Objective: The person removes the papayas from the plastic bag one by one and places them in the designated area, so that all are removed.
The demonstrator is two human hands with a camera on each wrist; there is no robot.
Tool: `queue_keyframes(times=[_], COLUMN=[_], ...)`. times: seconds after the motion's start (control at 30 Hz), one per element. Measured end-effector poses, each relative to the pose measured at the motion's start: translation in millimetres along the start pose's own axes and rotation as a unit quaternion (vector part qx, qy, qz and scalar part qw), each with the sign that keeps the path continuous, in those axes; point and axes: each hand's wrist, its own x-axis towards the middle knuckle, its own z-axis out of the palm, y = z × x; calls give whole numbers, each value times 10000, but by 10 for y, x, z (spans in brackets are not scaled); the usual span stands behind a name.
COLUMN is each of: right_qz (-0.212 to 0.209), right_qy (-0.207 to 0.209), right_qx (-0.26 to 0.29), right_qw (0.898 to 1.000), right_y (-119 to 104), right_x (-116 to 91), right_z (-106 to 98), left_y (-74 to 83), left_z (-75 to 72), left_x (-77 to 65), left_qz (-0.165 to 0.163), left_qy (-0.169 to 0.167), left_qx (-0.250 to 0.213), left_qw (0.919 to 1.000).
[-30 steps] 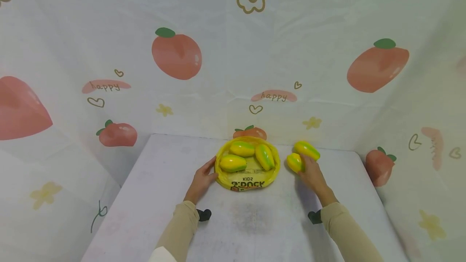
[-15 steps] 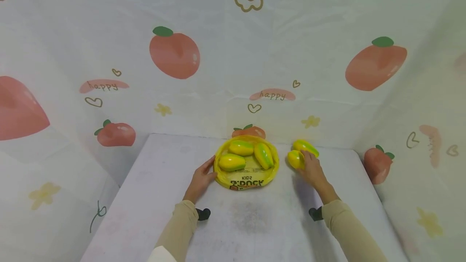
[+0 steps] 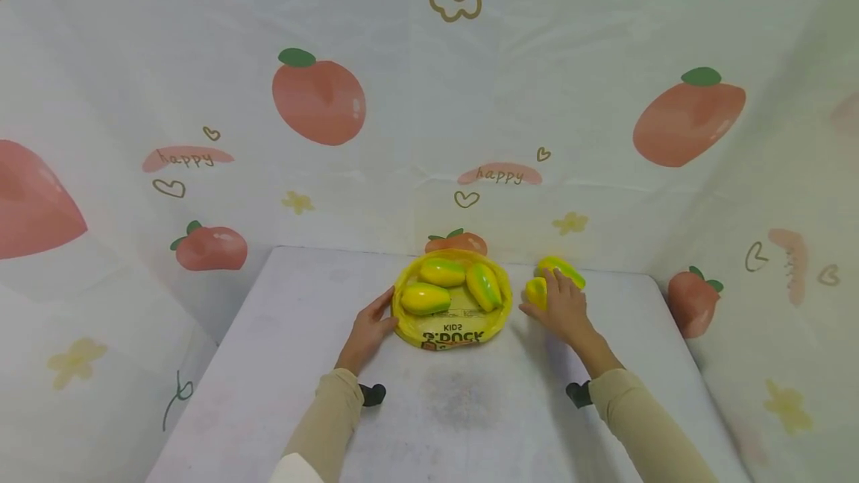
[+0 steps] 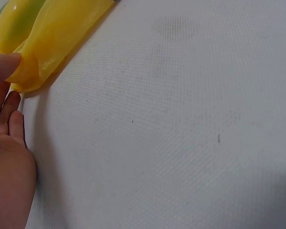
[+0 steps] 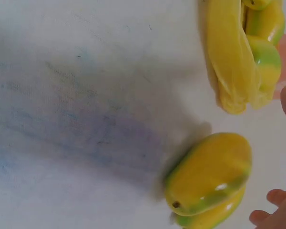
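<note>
Softly crinkled bag (image 3: pixel 463 319), glossy oval fruits (image 5: pixel 209 171)

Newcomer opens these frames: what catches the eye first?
The yellow bag at the back of the table, holding three yellow-green fruits, left hand at its side. Next, two more fruits to its right, right hand close by. Behind, big red prints on the white backdrop.

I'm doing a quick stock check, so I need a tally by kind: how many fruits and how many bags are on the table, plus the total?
Yellow-green fruits: 5 (3 in the bag, 2 beside it)
Yellow bag: 1
Total: 6
</note>
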Motion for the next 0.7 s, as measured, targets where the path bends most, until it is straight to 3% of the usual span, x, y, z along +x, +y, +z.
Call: queue_keyframes(times=[0.27, 0.57, 0.7], right_qz=[-189, -521, -648], right_qy=[-259, -114, -82], right_qx=[-111, -733, -709], right_qw=[9994, 9959, 9953], right_y=[-180, -354, -433], right_x=[7, -12, -13], right_z=[-56, -12, 6], left_y=[6, 38, 37], left_z=[0, 15, 5], left_x=[-2, -15, -12], left_qz=[-24, -35, -43], left_qy=[17, 29, 39], left_qx=[34, 11, -2], left_qw=[10000, 10000, 10000])
